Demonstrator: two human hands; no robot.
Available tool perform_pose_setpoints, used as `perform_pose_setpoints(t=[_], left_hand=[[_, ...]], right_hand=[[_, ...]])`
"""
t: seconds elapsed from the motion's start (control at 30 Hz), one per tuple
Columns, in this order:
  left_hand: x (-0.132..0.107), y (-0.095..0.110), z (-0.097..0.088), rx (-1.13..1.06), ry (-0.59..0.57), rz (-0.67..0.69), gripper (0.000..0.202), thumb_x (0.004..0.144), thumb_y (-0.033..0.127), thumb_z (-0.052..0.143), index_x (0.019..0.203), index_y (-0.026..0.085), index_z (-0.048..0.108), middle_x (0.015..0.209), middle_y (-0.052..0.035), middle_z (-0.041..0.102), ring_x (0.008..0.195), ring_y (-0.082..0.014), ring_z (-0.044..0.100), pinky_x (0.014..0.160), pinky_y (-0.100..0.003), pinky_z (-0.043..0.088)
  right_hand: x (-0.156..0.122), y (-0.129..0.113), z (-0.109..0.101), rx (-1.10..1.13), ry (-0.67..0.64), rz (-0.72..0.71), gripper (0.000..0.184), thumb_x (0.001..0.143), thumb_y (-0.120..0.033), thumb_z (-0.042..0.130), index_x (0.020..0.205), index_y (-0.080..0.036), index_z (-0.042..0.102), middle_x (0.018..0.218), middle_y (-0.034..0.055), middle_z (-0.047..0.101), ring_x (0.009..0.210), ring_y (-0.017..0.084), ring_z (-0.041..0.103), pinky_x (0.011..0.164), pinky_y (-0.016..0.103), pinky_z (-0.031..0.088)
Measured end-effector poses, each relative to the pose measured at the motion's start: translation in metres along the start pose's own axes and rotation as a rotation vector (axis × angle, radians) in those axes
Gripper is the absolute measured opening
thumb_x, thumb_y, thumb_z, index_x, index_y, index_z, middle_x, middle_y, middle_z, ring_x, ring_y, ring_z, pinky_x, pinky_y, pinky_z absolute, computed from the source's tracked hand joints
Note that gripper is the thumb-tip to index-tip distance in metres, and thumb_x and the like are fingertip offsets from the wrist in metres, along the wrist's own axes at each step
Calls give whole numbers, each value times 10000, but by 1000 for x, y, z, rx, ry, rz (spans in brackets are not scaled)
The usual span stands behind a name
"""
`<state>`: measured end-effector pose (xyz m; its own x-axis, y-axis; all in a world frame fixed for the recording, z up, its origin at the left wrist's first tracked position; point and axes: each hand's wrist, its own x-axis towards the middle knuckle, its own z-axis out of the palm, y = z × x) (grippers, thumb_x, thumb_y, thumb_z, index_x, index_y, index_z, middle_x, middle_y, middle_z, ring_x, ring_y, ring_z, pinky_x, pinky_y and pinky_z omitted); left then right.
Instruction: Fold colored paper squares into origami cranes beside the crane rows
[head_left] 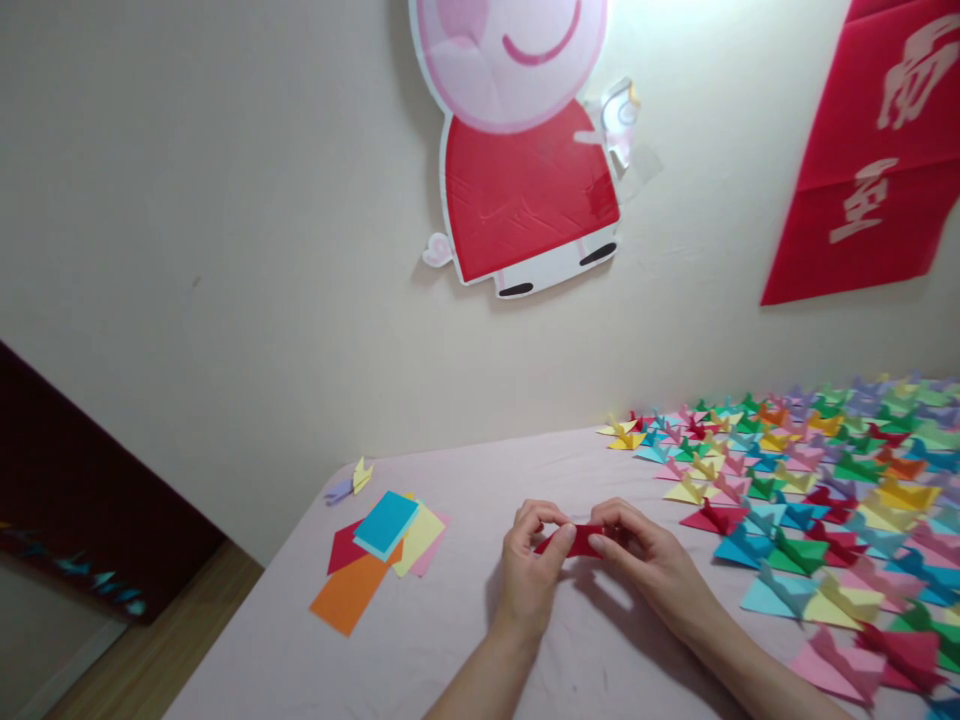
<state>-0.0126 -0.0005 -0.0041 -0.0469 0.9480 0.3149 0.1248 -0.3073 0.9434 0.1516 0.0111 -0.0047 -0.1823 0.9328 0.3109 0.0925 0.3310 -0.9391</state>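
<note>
At the far left a dark panel (97,480) stands beyond the cloth-covered counter (262,665). Near the counter's back left corner, a purple folded paper (339,491) lies beside a yellow folded paper (363,476). Next come overlapping loose sheets, a blue sheet (386,520) on top and an orange sheet (352,595) jutting toward the front. The left hand (526,562) has its grip pinched on one end of a small red paper (583,540), held between both hands over the counter; the right hand (639,545) has its grip pinched on the other end. Rightward, multicoloured folded birds (796,552) stand in close rows.
</note>
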Motion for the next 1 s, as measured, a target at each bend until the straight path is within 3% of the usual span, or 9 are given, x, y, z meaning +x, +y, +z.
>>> perform_pose_setpoints(t=[0.13,0.23,0.37,0.47,0.6,0.8,1.0], left_hand=[[-1,6,0,62,81,38,89,834,291,651,825,205,632,930,-24,590,945,-197,546,825,-288,396],[-2,12,1,115,139,70,123,845,303,650,779,206,613,872,-8,572,906,-186,535,840,-286,381],[-5,13,3,63,-14,-4,253,894,395,599,741,193,613,767,0,563,782,-170,513,740,-268,389],[-6,11,4,5,-47,-84,278,886,437,589,795,178,633,760,0,575,739,-162,507,693,-261,388],[-4,10,5,-19,-38,-125,244,852,398,611,761,171,619,707,10,576,680,-151,506,652,-251,394],[-5,15,5,110,-20,-78,135,890,264,541,845,195,649,845,-11,629,773,-169,589,697,-262,439],[-9,20,5,217,-60,-32,148,888,183,536,823,205,667,855,-5,627,758,-152,591,671,-249,428]], right_hand=[[-2,1,-1,-48,52,-8,172,847,-374,630,795,-213,600,735,-14,565,644,155,520,605,267,425],[-2,-3,-2,-122,123,-137,122,869,-304,595,783,-226,557,749,-14,553,640,151,505,596,264,420],[-4,-9,-2,-280,142,-383,110,890,-202,563,788,-237,538,806,3,551,773,179,534,684,281,438],[-8,-12,0,-402,100,-478,102,890,-166,554,818,-239,554,893,31,566,889,208,544,771,317,453],[-11,-15,3,-516,36,-479,67,876,-182,577,846,-241,586,969,57,572,921,235,548,781,350,473],[-10,-15,3,-609,194,-501,196,879,-214,573,1051,-294,623,1260,93,493,1087,294,509,872,436,453],[-9,-13,2,-628,216,-505,170,905,-213,545,1038,-290,616,1357,86,441,1174,308,458,925,466,416]])
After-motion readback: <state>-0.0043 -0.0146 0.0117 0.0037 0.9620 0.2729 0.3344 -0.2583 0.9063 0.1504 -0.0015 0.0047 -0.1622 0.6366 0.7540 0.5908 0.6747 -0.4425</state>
